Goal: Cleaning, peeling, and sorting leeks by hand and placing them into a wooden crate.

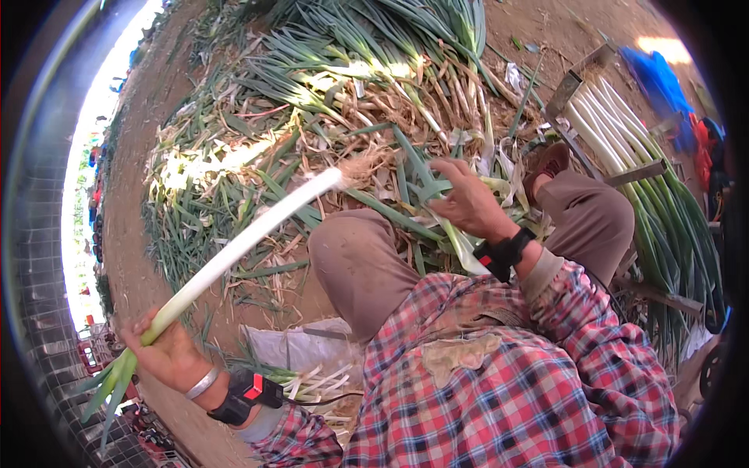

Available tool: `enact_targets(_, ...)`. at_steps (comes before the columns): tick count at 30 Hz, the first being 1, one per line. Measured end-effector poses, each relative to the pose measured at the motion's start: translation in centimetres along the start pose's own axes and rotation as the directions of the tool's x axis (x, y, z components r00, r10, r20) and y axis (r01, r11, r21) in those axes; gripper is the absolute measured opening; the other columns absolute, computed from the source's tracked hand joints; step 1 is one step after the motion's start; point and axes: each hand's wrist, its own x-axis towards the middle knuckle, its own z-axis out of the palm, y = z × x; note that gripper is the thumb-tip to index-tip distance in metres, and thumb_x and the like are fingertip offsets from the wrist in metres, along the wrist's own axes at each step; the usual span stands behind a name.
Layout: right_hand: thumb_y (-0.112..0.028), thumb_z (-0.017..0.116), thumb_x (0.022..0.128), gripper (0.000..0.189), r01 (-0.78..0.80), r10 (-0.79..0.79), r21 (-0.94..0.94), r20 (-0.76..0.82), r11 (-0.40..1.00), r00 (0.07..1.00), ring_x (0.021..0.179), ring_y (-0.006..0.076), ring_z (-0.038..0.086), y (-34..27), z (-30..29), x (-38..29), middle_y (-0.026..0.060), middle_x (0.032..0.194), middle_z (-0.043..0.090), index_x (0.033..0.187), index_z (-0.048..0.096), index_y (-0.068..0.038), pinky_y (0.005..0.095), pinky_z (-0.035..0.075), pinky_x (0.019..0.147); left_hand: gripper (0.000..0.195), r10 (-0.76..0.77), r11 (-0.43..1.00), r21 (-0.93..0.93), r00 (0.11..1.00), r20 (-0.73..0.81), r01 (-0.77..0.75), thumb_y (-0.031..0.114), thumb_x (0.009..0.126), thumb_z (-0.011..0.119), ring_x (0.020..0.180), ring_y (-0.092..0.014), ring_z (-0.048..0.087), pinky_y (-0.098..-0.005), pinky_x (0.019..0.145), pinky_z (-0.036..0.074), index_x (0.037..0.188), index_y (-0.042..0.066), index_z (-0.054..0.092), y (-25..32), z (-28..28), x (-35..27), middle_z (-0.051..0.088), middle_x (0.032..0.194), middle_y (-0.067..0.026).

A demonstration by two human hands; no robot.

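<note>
My left hand (169,354) is closed around the green upper part of a long-stalked green onion (246,243). The stalk slants up to the right, its white shank bare and smooth, with tan roots (368,167) at the far end. The cut or short green leaves stick out below my fist. My right hand (471,202) hovers to the right of the root end, apart from the stalk, thumb and fingers spread. A loose green leaf strip (434,190) shows between its fingertips; whether they touch it is unclear.
A heap of untrimmed green onions (351,52) lies ahead on soil, with peeled leaf litter (199,193) around it. At right, a metal frame (635,174) holds a bundle of white-stalked onions (608,123). More stalks (319,380) lie by a white sack (292,345).
</note>
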Motion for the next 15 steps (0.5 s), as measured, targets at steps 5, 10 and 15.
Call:
enact_targets(5,-0.006,0.077,0.073,0.081,0.31,-0.36,0.365,0.077,0.878,0.93,0.087,0.0158,0.06,-9.3,2.0,3.0,0.0114,0.136,0.038,0.14,0.033,-0.007,0.0277,0.053,0.072,0.022,-0.106,0.992,-0.062,0.994,-0.013,0.105,0.012,0.09,0.056,0.062,-0.013,0.048,-0.032,0.068,0.047,0.071,0.009,0.045,1.9,-2.6,0.4,0.045,0.063,-0.0011)
enact_targets(10,-0.014,0.049,0.092,0.021,-0.166,-0.03,0.536,0.336,0.828,0.941,0.062,0.0024,0.036,-7.7,1.4,0.2,-0.0085,0.072,0.04,0.109,0.058,-0.005,0.0196,0.031,0.053,0.027,-0.089,0.981,-0.181,0.994,-0.068,0.075,0.013,0.088,0.059,0.05,-0.009,0.041,-0.0274,0.048,0.04,0.068,0.012,0.041,-1.6,-1.1,-0.2,0.041,0.057,0.0025)
enact_targets(15,-0.006,0.049,0.087,0.015,0.341,-0.335,-0.033,-0.303,0.939,0.892,0.07,0.016,0.055,13.5,-1.9,2.1,0.0043,0.074,0.057,0.094,0.06,0.0,0.029,0.045,0.065,0.028,0.056,0.998,-0.008,0.99,-0.127,-0.058,0.021,0.091,0.059,0.047,-0.008,0.037,-0.0252,0.045,0.035,0.071,0.013,0.041,-2.7,0.5,0.0,0.039,0.058,0.003)
